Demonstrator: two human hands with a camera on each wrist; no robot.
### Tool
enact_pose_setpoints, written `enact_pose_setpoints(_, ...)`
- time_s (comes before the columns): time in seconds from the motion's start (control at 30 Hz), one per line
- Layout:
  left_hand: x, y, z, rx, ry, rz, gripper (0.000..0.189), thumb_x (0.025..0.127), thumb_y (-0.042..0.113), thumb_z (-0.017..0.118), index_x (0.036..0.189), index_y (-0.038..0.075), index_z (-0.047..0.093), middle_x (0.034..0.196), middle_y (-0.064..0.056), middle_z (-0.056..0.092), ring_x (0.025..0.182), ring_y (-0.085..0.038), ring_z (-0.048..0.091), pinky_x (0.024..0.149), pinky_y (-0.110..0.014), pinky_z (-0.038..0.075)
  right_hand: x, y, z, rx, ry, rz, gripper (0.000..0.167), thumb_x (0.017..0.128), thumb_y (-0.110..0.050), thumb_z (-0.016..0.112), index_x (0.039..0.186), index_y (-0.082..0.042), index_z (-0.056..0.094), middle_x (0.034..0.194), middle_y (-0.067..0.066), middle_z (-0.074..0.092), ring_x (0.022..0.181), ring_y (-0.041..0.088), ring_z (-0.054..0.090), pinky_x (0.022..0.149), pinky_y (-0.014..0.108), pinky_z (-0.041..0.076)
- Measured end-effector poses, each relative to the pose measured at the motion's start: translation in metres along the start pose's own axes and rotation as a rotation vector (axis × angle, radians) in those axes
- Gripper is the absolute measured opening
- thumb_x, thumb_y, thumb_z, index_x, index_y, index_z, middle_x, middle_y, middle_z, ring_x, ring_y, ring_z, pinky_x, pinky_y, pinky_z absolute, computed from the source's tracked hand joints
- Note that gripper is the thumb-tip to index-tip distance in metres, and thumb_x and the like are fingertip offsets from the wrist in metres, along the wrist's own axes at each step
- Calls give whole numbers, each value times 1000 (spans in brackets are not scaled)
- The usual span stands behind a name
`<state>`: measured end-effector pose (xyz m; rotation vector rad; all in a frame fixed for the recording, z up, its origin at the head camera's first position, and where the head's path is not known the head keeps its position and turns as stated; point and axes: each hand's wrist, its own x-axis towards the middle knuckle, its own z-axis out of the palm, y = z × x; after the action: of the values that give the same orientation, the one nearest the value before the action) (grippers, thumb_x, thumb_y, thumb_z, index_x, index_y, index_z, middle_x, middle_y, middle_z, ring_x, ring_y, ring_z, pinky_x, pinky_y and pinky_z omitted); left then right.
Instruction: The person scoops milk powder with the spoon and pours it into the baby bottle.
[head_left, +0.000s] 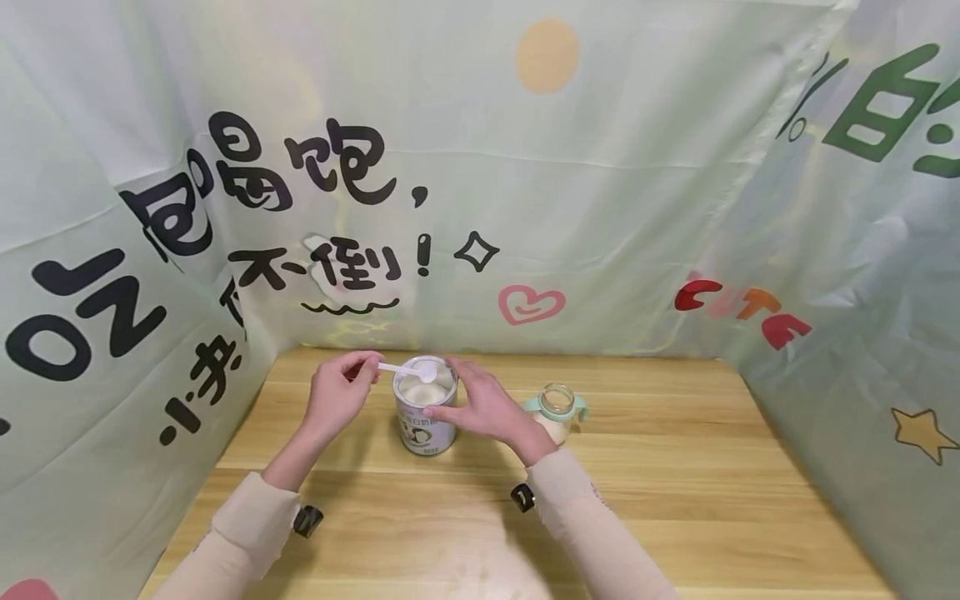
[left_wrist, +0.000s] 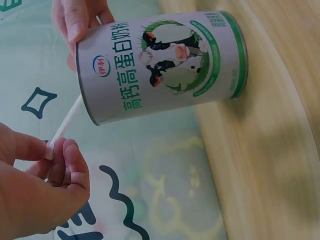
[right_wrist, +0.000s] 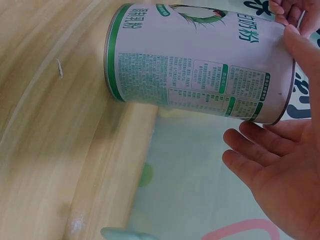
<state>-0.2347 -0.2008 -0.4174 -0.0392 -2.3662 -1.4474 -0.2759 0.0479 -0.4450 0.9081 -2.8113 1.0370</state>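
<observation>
A white milk powder can with green lettering and a cow picture stands upright and uncovered on the table, pale powder visible inside. My left hand pinches the handle end of a white scoop between thumb and fingertips. The scoop reaches across the can's mouth, its bowl over the powder. On the other side, my right hand holds the can near its top, thumb at the front and fingers toward the back rim. In the left wrist view the can hides the scoop's bowl.
Right of the can stands a lidless baby bottle with light green handles, partly behind my right wrist. A wooden table carries everything. Printed fabric encloses its back and sides.
</observation>
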Motion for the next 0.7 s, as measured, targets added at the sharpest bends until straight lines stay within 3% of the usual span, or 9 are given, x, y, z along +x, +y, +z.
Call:
enact_pose_setpoints(0.27, -3, -6, 8, 127, -59, 151, 18, 102, 8, 66, 111, 1, 79, 99, -15, 78, 84, -17, 66, 72, -22, 55, -1, 0, 1, -1, 4, -7, 96, 88, -57, 80, 160, -6, 41, 160, 17, 50, 147, 36, 50, 119, 55, 44)
enact_pose_setpoints(0.53, -4, -7, 17, 201, -98, 234, 19, 98, 4, 69, 113, -3, 79, 101, -15, 76, 84, -21, 66, 69, -25, 55, -1, -2, 1, 0, -6, -5, 98, 89, -58, 79, 162, -7, 38, 160, 18, 49, 147, 37, 50, 118, 56, 44)
enact_pose_setpoints(0.7, -5, -6, 21, 282, -109, 324, 18, 95, 2, 72, 111, -2, 80, 105, -17, 75, 81, -21, 65, 69, -29, 54, -2, -3, -1, 4, -10, -8, 97, 90, -58, 78, 163, -8, 37, 161, 18, 49, 147, 38, 49, 118, 57, 44)
